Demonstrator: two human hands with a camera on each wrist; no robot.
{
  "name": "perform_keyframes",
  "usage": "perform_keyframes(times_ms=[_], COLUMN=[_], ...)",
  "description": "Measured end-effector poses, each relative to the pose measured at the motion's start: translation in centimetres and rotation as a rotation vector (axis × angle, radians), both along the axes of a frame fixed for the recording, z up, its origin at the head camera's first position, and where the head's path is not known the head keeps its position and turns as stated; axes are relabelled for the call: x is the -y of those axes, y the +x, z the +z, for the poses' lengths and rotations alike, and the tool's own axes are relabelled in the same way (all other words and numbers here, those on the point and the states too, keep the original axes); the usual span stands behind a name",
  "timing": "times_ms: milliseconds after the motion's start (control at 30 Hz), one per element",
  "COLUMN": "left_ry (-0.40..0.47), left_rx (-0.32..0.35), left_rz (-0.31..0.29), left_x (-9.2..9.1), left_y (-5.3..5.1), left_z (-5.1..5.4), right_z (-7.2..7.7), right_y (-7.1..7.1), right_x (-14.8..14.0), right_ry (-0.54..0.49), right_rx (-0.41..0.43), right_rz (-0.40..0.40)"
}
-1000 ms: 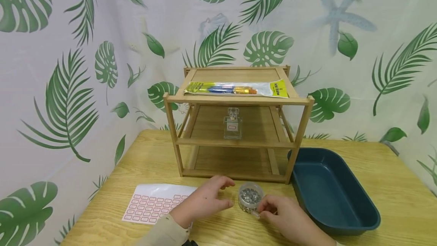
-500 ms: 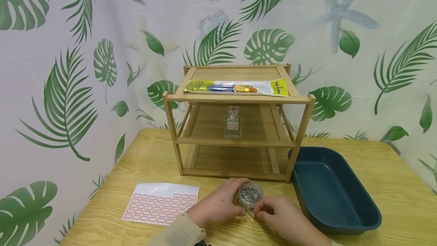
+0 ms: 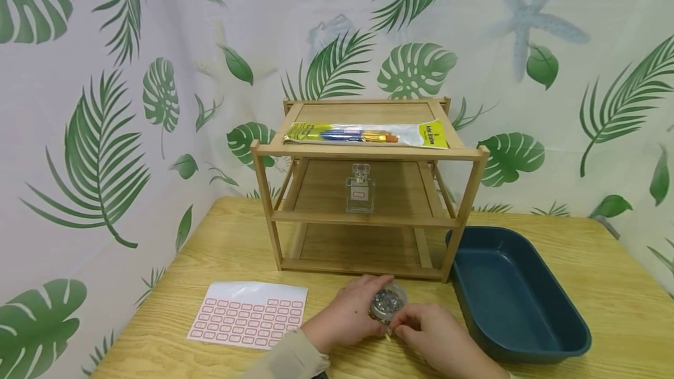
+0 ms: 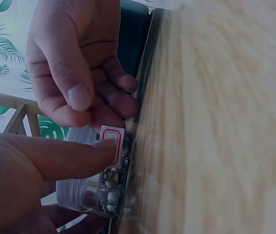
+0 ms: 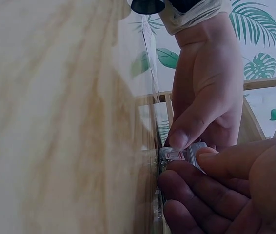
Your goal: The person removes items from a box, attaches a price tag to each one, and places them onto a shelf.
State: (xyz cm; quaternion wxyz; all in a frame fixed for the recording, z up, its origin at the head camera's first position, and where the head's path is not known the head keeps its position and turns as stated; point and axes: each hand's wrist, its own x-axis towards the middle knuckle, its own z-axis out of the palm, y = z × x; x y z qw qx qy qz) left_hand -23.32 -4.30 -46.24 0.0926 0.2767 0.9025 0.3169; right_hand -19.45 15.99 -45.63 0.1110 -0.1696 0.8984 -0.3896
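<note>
A small clear jar (image 3: pixel 388 302) filled with silvery bits stands on the table before the rack. My left hand (image 3: pixel 347 316) holds it from the left, fingers around the far side. Its thumb presses a small white label (image 4: pixel 112 144) with a red double border against the jar's side, covering part of it. From the right, my right hand (image 3: pixel 433 332) reaches in with bent fingers. Its thumb (image 5: pixel 207 154) and index finger lie close by the jar's lid (image 4: pixel 72 190) and the label's end; whether they pinch the label is not clear.
A label sheet (image 3: pixel 247 314) lies at left. Behind the jar is a wooden rack (image 3: pixel 363 220), with packaged brushes (image 3: pixel 363 134) on top and a labelled perfume bottle (image 3: pixel 360 189) on its middle shelf. A dark teal tub (image 3: pixel 518 297) stands at right.
My left hand has moved right from beside the jar and now holds it. Its thumb has come onto the small label near my right fingertips. The right hand has barely shifted.
</note>
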Motion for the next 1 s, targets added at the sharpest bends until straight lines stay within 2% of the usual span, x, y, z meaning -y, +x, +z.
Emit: perform_keyframes(times_ms=[233, 433, 533, 633, 767, 900, 1000], left_ry=[-0.016, -0.016, -0.008, 0.011, 0.043, 0.072, 0.105], left_rx=[-0.038, -0.046, -0.04, -0.022, 0.014, 0.047, 0.078], left_rz=[0.032, 0.041, 0.042, 0.042, 0.05, 0.07, 0.073], left_x=[-0.3, -0.2, -0.2, -0.2, 0.0, 0.1, 0.3], left_y=[0.0, -0.1, -0.2, -0.3, -0.3, -0.3, -0.4], left_z=[0.0, -0.2, -0.4, -0.4, -0.4, -0.4, -0.4], right_z=[0.1, 0.1, 0.1, 0.2, -0.1, -0.7, -1.2], right_y=[0.1, 0.1, 0.1, -0.1, -0.7, -1.3, -1.8], right_x=[0.1, 0.1, -0.2, -0.4, -0.4, 0.0, 0.5], right_ry=[0.017, 0.001, -0.046, -0.122, -0.203, -0.177, -0.117], right_rx=[-0.006, -0.001, 0.037, 0.091, 0.112, 0.081, 0.012], right_rz=[-0.028, -0.025, -0.039, -0.107, -0.169, -0.111, -0.077])
